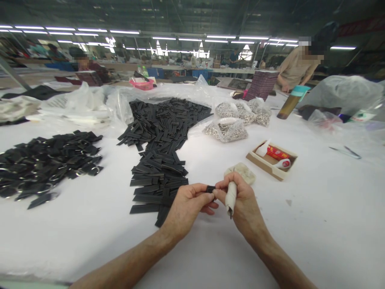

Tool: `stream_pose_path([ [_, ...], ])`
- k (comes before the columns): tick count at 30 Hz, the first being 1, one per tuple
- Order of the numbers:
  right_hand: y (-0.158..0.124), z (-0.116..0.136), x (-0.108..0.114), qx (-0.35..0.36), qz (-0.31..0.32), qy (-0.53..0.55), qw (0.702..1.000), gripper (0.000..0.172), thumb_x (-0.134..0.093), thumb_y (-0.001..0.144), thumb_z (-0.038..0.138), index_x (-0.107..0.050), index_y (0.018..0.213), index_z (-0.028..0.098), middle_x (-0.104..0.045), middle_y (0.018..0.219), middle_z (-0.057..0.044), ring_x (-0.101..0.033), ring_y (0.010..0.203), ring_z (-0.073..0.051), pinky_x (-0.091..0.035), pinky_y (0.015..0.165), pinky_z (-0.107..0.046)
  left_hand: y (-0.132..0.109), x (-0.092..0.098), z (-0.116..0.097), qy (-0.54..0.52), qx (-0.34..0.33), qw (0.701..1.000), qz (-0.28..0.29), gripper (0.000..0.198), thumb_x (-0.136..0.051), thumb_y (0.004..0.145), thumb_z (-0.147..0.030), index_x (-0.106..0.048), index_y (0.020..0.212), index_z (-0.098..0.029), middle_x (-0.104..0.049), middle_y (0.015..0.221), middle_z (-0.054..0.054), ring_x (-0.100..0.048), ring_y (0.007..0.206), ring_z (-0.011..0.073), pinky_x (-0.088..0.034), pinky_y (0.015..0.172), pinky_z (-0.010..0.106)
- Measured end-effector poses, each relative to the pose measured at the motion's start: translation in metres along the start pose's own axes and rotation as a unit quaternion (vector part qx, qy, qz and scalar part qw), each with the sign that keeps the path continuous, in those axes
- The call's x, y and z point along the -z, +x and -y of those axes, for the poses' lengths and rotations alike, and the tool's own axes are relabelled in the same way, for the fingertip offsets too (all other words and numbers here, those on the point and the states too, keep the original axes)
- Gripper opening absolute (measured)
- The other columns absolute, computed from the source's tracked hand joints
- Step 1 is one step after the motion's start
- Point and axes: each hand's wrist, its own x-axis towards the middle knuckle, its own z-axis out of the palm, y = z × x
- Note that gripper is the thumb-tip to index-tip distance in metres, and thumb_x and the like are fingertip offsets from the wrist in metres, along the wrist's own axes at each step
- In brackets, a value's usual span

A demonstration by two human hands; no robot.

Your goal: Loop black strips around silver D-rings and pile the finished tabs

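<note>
My left hand (188,204) is closed, with thumb and fingers pinching one end of a short black strip (210,188). My right hand (244,200) meets it there, its thumb and forefinger at the strip's other end. A slim tool wrapped in pale cloth (231,197) is also held in the right hand, its dark tip pointing down towards me. Whether a ring sits in the strip is hidden by the fingers. Beside my left hand lies a pile of flat black strips (162,164). Just beyond my right hand rests a crumpled pale cloth (245,173).
Folded black tabs with metal rings (51,160) are heaped at the left. Clear bags of metal rings (227,130), an open box with a red tube (270,159), a bottle (292,103) and tweezers (345,152) stand or lie rightward. Another person (300,66) works across the table.
</note>
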Motion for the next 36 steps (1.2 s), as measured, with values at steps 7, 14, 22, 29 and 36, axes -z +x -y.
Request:
stream_pose_path([
  [7, -0.0012, -0.0034, 0.0013, 0.016, 0.006, -0.044, 0.999, 0.01, -0.059, 0.073, 0.021, -0.049, 0.074, 0.02, -0.055, 0.071, 0.003, -0.048, 0.057, -0.01, -0.037, 0.047, -0.02, 0.0009, -0.0001, 0.0019, -0.01, 0.008, 1.0, -0.003, 0.016, -0.059, 0.073, -0.019, -0.066, 0.082, -0.007, -0.068, 0.074, 0.008, -0.063, 0.066, 0.0167, -0.054, 0.064, 0.027],
  [14, -0.0019, -0.0027, 0.0018, 0.024, 0.009, -0.046, 0.999, 0.009, -0.057, 0.073, 0.018, -0.048, 0.074, 0.02, -0.055, 0.071, 0.004, -0.047, 0.058, -0.01, -0.036, 0.049, -0.02, 0.0017, 0.0007, 0.0027, -0.001, 0.008, 1.0, 0.001, 0.018, -0.059, 0.075, -0.022, -0.067, 0.083, -0.007, -0.068, 0.074, 0.009, -0.064, 0.067, 0.0173, -0.054, 0.064, 0.027],
  [22, -0.0014, -0.0007, 0.0027, 0.03, 0.005, -0.076, 0.997, 0.008, -0.057, 0.073, 0.019, -0.049, 0.074, 0.02, -0.055, 0.071, 0.003, -0.047, 0.06, -0.011, -0.037, 0.051, -0.021, 0.0013, 0.0017, 0.0033, -0.008, 0.005, 1.0, 0.002, 0.019, -0.059, 0.076, -0.025, -0.066, 0.081, -0.008, -0.068, 0.077, 0.01, -0.065, 0.069, 0.021, -0.055, 0.067, 0.032],
  [29, -0.0064, 0.0017, 0.0012, 0.027, 0.002, -0.114, 0.993, 0.005, -0.055, 0.076, 0.022, -0.05, 0.076, 0.021, -0.049, 0.062, 0.004, -0.043, 0.053, -0.011, -0.036, 0.047, -0.022, -0.0005, 0.0012, 0.0026, -0.026, 0.013, 1.0, -0.004, 0.018, -0.061, 0.074, -0.025, -0.064, 0.077, -0.008, -0.066, 0.074, 0.01, -0.065, 0.069, 0.0225, -0.054, 0.066, 0.035],
  [36, -0.0064, 0.0021, 0.0022, 0.03, -0.003, -0.13, 0.991, 0.005, -0.056, 0.076, 0.022, -0.05, 0.075, 0.021, -0.054, 0.066, 0.003, -0.046, 0.055, -0.011, -0.038, 0.048, -0.022, 0.0003, 0.002, 0.0028, -0.028, 0.014, 1.0, -0.002, 0.018, -0.063, 0.072, -0.026, -0.065, 0.076, -0.009, -0.066, 0.072, 0.008, -0.066, 0.069, 0.023, -0.054, 0.065, 0.034],
])
